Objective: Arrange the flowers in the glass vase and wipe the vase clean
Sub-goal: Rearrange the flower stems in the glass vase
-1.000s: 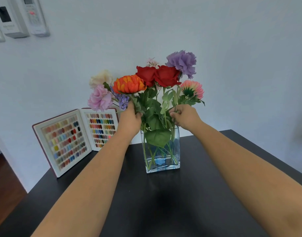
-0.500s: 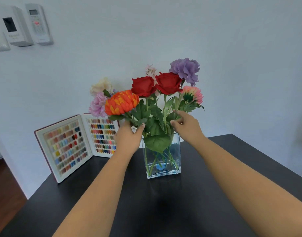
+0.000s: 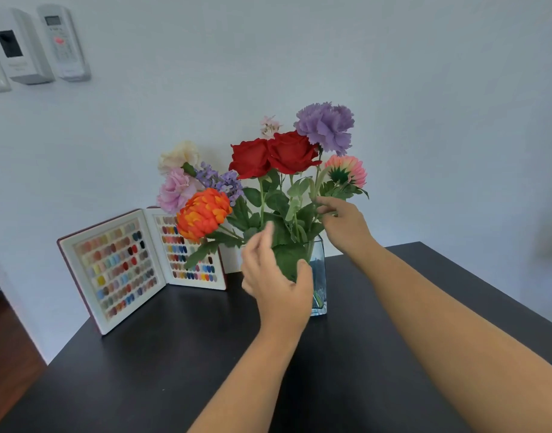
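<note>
A square glass vase (image 3: 318,270) with water stands on the black table (image 3: 174,370) and holds several flowers: two red roses (image 3: 274,156), a purple carnation (image 3: 326,126), a pink dahlia (image 3: 346,173) and an orange bloom (image 3: 202,214) leaning low to the left. My left hand (image 3: 276,276) hovers open in front of the vase, fingers spread, covering most of the glass. My right hand (image 3: 343,223) pinches a green stem below the pink dahlia, just above the vase's rim.
An open book of coloured nail samples (image 3: 137,264) stands against the white wall left of the vase. Remote controls (image 3: 62,42) hang on the wall at the top left. A wooden floor shows past the table's left edge.
My left hand has let go of the orange bloom's stem and dropped in front of the vase; the orange bloom has sunk to the left. My right hand has risen to a higher stem.
</note>
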A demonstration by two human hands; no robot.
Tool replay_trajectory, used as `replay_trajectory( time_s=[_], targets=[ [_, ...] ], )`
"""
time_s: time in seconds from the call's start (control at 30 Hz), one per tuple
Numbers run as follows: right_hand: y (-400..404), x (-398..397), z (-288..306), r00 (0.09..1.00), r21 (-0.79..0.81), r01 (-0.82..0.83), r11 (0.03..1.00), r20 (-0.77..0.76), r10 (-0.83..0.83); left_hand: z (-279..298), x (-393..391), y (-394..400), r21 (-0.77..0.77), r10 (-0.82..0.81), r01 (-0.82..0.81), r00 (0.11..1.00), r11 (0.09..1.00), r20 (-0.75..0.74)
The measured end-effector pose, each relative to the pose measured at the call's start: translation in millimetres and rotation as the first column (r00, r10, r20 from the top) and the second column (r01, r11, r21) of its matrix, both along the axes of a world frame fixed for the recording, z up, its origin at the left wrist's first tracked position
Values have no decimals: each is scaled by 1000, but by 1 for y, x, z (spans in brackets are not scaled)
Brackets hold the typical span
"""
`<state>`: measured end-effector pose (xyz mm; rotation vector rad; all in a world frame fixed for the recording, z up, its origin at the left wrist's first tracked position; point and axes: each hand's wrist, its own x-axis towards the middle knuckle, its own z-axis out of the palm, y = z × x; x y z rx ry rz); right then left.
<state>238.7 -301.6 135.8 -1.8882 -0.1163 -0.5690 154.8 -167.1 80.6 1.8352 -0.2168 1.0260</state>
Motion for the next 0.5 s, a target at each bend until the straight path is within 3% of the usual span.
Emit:
replay_trajectory(
  time_s=[0.07,0.13,0.2,0.33,0.5],
  targets=[
    [-5,-1,6,999,33,-42,999,-21,43,12,9,-5,206,34,-51,996,977,84],
    [-10,0,12,993,50,-99,994,-57,101,29,30,-6,430,122,-158,986,889,109],
    [-13,0,17,985,40,-146,989,-85,149,46,51,-6,557,206,-232,972,798,111],
    [-17,3,19,971,9,-215,977,-107,214,59,74,-11,609,331,-342,934,716,135],
    [-28,7,9,948,-54,-303,951,-114,296,56,85,-12,564,377,-360,922,743,91]
  ],
)
